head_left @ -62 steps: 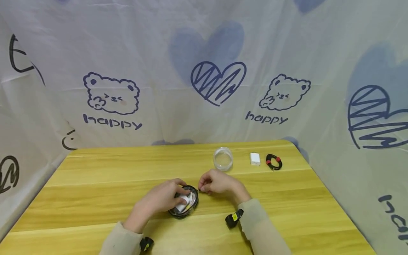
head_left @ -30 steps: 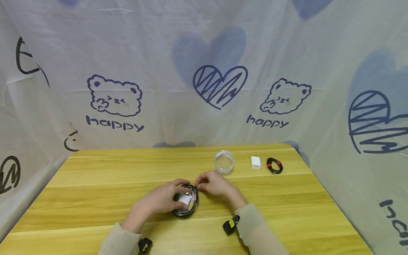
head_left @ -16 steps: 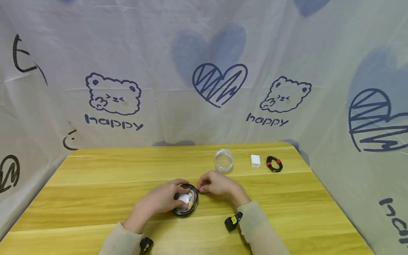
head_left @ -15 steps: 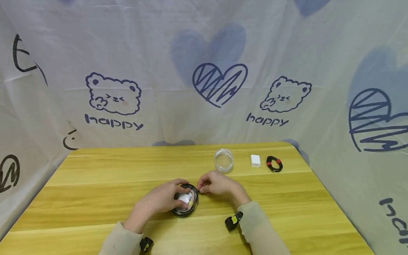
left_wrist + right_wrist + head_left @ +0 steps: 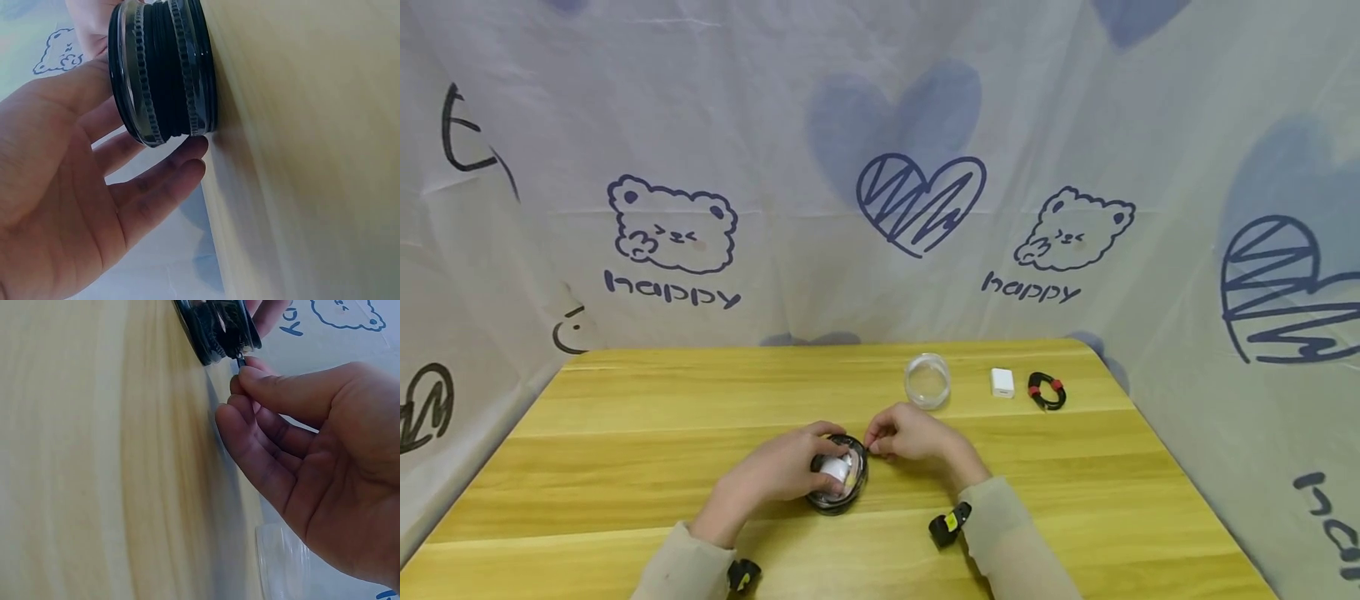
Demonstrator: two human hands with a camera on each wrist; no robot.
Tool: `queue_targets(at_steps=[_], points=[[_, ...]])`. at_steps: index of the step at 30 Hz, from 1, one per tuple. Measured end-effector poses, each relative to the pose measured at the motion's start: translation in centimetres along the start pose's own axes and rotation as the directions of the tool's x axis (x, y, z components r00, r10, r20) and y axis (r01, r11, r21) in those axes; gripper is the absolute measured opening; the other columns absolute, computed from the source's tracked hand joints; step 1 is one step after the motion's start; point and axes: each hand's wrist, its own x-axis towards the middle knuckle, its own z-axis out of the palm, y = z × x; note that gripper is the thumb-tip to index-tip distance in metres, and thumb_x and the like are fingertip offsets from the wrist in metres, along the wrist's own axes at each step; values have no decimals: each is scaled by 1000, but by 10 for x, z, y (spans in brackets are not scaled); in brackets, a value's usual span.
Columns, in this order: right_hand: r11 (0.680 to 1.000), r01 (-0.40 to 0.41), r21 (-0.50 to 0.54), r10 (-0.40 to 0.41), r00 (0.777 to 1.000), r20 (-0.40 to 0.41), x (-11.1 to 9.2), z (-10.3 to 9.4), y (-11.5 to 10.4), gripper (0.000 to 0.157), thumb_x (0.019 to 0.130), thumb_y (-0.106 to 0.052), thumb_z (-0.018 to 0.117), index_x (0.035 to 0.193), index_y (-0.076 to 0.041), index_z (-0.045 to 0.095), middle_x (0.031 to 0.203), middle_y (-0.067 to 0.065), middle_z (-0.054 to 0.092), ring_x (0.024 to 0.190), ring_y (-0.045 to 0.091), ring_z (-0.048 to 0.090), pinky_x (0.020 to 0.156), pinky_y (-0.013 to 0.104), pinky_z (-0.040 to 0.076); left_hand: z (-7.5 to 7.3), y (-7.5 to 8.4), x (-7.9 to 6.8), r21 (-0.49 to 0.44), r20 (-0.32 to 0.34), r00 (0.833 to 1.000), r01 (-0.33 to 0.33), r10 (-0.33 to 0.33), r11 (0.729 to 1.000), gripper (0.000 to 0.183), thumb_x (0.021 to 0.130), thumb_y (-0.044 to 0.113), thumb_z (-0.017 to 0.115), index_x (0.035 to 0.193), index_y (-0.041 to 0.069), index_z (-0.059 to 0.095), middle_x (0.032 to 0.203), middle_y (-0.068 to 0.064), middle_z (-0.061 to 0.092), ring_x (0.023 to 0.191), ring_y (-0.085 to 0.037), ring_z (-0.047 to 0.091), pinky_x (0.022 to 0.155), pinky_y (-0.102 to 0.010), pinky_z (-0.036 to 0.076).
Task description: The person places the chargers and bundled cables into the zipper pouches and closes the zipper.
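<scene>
Though clear only from right wrist, black tip (image 5: 241,361) tight between right fingers (image 5: 275,390), spool (image 5: 165,69) within curved left fingers (image 5: 162,200).

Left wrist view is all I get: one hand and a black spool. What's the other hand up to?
Observer: The right hand is pinching a small dark tip at the edge of the spool.
Operator: Fancy that! I only see its side. Anything on the face?
Observer: Yes, the head view shows a white patch there.
Operator: And what's lying about farther off?
Observer: A white block, between a clear dish and a black coil.
</scene>
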Motion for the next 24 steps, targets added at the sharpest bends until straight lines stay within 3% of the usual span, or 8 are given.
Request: queue_targets(at_steps=[8,16,24], points=[[998,31,-57,-34,998,-52,2,3,-2,10,97,1,68,94,-4,75,86,6,72,69,10,61,62,20,53,0,1,-1,-65,-29,999,18,-20,998,54,82,42,88,122,7,76,134,-13,60,111,-30,65,95,-50,56],[995,20,-98,-26,998,-59,3,6,-1,12,98,2,66,95,-6,76,87,1,72,71,8,62,63,20,54,2,-2,-1,-30,10,1000,-26,26,999,64,85,46,85,138,14,69,153,-14,52,132,-40,56,105,-56,51],[994,25,-105,-31,998,-60,4,6,2,13,97,3,67,94,-6,76,85,0,71,71,8,61,62,21,55,5,0,0,-7,18,1000,-8,8,1000,64,85,48,84,137,15,70,152,-13,53,131,-39,57,103,-55,52]])
